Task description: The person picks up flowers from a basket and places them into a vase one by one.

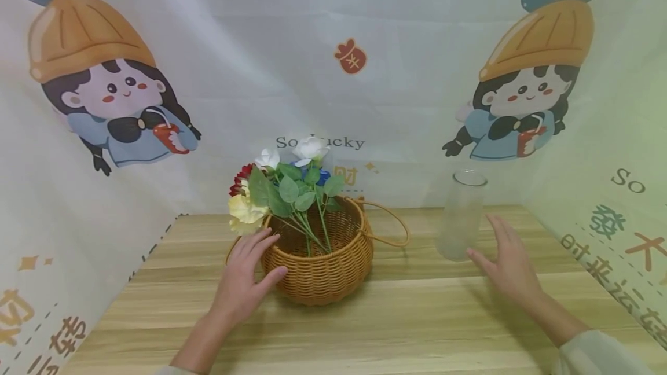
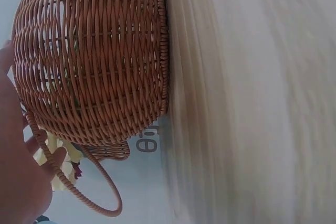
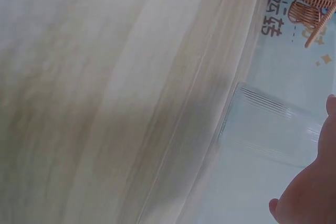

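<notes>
A round brown wicker basket (image 1: 318, 282) stands upright on the wooden table, filling much of the left wrist view. Artificial flowers lean out of it to the left: a yellow one (image 1: 245, 214), a dark red one (image 1: 241, 180), white ones (image 1: 311, 149) and some blue (image 1: 323, 176). My left hand (image 1: 244, 279) is at the basket's left side, fingers extended along the rim and thumb toward the front. Right of the basket, a clear glass vase (image 1: 461, 221) stands upright. Beside its right side is my right hand (image 1: 513, 271), fingers spread and thumb near the vase's base.
The basket's looped handle (image 1: 401, 230) sticks out to the right, toward the vase. Another handle loop (image 2: 102, 192) shows in the left wrist view. A printed cloth backdrop (image 1: 406, 103) encloses the table's (image 1: 406, 328) back and sides, close behind basket and vase.
</notes>
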`<state>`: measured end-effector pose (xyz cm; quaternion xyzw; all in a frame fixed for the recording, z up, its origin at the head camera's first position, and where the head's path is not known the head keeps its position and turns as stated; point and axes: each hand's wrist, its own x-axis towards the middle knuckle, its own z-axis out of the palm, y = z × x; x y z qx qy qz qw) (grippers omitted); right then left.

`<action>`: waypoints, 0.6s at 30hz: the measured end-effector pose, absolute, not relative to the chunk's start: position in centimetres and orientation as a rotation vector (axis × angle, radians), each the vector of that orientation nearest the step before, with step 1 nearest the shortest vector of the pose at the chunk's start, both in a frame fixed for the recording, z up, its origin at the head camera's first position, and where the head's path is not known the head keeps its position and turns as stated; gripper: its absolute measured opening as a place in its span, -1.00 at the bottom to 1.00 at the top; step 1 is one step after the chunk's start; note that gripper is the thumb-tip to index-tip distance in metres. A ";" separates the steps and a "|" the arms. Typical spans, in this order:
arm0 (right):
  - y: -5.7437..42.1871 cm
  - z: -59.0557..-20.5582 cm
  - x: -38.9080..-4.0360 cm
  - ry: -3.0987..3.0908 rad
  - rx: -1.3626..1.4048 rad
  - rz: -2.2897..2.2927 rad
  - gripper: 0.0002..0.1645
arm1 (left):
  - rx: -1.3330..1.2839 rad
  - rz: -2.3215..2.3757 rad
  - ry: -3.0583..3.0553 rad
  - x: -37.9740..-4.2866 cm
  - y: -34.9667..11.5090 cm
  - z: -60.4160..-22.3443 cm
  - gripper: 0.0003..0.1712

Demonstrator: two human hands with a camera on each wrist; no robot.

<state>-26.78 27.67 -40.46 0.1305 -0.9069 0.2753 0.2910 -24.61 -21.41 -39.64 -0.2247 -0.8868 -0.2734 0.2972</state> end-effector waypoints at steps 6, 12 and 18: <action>27.7 -40.3 -27.5 -2.404 0.310 0.802 0.00 | -0.568 -0.792 -2.280 -25.2 -21.2 -40.1 -0.36; 27.5 -40.1 -28.2 -2.378 0.290 0.853 0.01 | -0.577 -0.828 -2.212 -25.6 -21.2 -40.4 -0.35; 27.0 -39.9 -28.7 -2.387 0.241 0.869 0.04 | -0.565 -0.885 -2.172 -25.9 -21.2 -40.5 -0.41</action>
